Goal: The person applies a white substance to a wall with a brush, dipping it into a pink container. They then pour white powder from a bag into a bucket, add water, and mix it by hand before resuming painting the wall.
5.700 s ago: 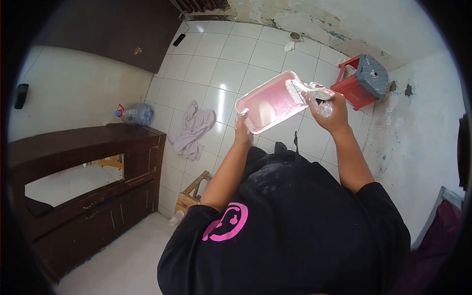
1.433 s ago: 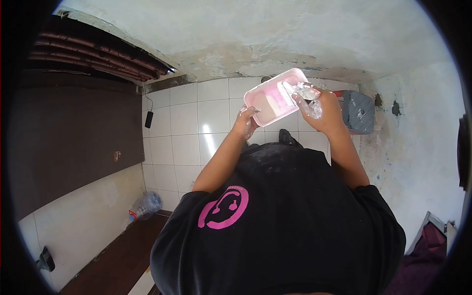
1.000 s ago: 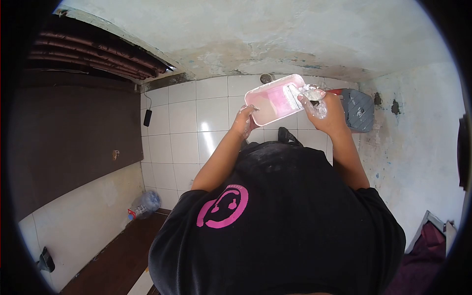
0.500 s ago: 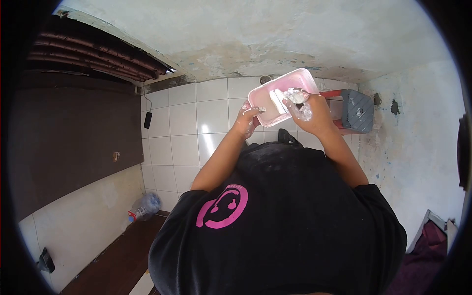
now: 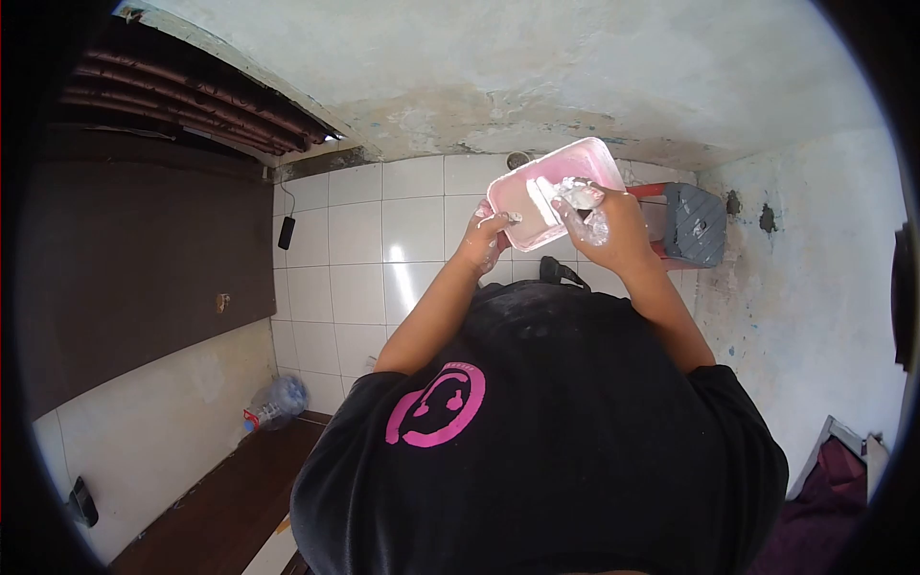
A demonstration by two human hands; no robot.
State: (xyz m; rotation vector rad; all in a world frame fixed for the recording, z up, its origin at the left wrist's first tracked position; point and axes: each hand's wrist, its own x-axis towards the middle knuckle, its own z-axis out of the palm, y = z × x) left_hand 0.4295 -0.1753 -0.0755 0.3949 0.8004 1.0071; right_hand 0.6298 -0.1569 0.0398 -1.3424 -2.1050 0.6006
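Observation:
My left hand [image 5: 487, 240] grips the near left edge of a pink tray [image 5: 556, 176] smeared with white paste and holds it up in front of my chest. My right hand [image 5: 606, 228], coated in white paste, is closed on the handle of a putty knife [image 5: 548, 199]. The knife's blade lies inside the tray, against the white paste. Both hands are over the white tiled floor, close to the rough plastered wall.
A red stool with a grey top [image 5: 692, 222] stands on the tiled floor [image 5: 355, 259] by the right wall. A plastic water bottle [image 5: 278, 399] lies at lower left beside dark wooden furniture [image 5: 134, 249]. A black object [image 5: 286, 232] lies on the tiles.
My view swung from the floor and cabinet toward the wall. In the last second my right hand moved the putty knife from the tray's right rim into its middle.

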